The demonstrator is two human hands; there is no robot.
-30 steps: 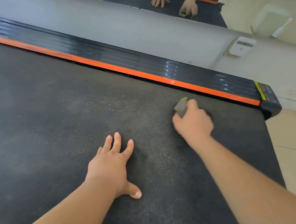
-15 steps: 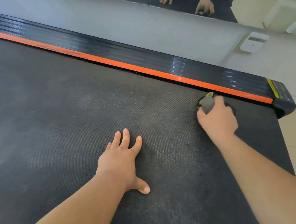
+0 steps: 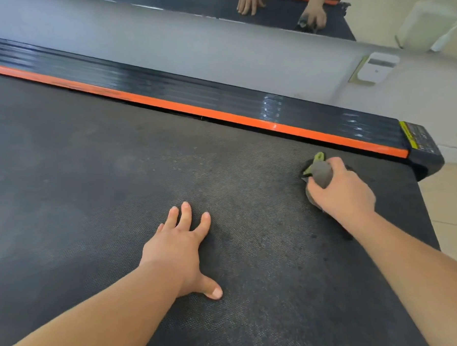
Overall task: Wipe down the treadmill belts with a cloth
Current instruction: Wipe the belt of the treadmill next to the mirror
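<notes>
The black textured treadmill belt [image 3: 96, 195] fills most of the view. My right hand [image 3: 342, 190] grips a bunched grey cloth with a green edge [image 3: 320, 169] and presses it on the belt near the far right corner, close to the orange stripe. Flat on the belt lies my left hand [image 3: 182, 248], fingers spread, left of the cloth. Dusty pale patches show on the belt's left and middle; the patch around my hands looks darker.
A black side rail with an orange stripe [image 3: 219, 115] runs along the belt's far edge, ending in a black end cap [image 3: 422, 149] with a yellow label. Behind it a mirror [image 3: 280, 16] reflects my hands. A white wall socket [image 3: 375, 68] and tiled floor [image 3: 451, 208] lie at right.
My right hand has slid the cloth to the right along the belt, toward the end near the end cap. My left hand stays planted flat.
</notes>
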